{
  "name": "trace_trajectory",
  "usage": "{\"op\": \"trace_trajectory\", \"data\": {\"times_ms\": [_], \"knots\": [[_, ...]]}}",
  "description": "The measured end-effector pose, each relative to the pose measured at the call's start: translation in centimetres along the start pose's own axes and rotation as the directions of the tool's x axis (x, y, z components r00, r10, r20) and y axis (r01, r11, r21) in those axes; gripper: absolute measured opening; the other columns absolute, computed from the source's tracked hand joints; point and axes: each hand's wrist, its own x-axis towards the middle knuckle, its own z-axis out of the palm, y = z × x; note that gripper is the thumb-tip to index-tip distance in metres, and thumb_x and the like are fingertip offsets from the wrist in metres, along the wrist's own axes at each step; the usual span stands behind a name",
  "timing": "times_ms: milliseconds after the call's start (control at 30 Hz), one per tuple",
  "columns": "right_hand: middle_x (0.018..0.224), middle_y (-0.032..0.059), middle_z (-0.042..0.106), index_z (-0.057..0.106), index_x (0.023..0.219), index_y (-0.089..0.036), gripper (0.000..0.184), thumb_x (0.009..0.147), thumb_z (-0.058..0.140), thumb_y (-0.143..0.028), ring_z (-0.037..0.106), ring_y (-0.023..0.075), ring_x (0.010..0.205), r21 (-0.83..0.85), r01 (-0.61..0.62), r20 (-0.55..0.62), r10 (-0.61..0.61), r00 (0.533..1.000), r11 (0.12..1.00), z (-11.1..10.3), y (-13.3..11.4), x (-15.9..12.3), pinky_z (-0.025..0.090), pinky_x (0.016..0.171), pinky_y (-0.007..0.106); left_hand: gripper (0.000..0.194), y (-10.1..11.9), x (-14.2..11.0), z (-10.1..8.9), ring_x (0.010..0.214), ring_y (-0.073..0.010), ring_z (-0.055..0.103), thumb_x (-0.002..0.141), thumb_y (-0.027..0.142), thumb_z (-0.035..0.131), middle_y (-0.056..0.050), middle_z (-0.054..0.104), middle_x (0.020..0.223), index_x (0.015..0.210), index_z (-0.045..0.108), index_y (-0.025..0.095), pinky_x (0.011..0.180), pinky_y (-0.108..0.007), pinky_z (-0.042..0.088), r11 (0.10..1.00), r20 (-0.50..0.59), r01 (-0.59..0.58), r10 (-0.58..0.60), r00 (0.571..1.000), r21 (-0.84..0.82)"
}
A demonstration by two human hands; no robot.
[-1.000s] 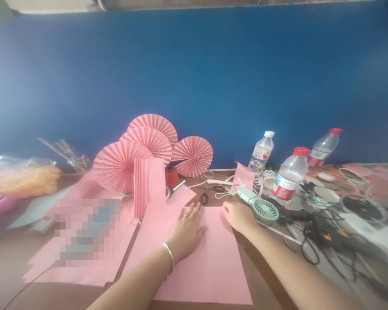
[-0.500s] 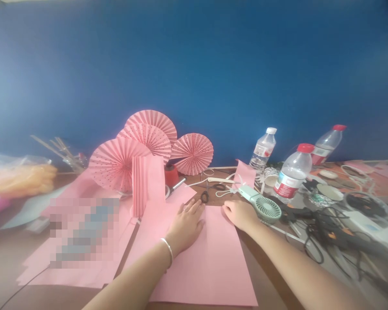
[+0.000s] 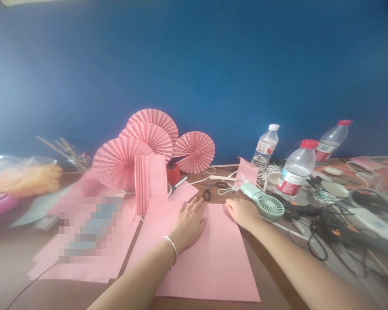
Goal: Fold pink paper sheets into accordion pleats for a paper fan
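Your left hand (image 3: 189,224) lies flat, pressing the pink paper sheet (image 3: 213,258). Your right hand (image 3: 242,213) pinches its far edge beside the mint handheld fan (image 3: 267,204). First pleat likely; it needs a straight, even fold.

Both hands on the paper (image 3: 213,262): left hand (image 3: 189,224) beside right hand (image 3: 242,213). Fan (image 3: 267,204) just right. Bottles (image 3: 295,172) behind.
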Motion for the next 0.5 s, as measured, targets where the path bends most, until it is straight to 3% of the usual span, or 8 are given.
{"op": "trace_trajectory", "data": {"times_ms": [500], "knots": [[0.08, 0.0005, 0.064, 0.054, 0.074, -0.02, 0.028, 0.088, 0.031, -0.025, 0.058, 0.0155, 0.075, -0.018, 0.033, -0.023, -0.033, 0.999, 0.999, 0.8, 0.38, -0.08, 0.025, 0.054, 0.025, 0.05, 0.02, -0.07, 0.48, 0.129, -0.022, 0.021, 0.083, 0.027, 0.036, -0.001, 0.03, 0.14, 0.133, 0.028, 0.024, 0.105, -0.044, 0.019, 0.999, -0.038, 0.004, -0.003, 0.999, 0.037]]}}
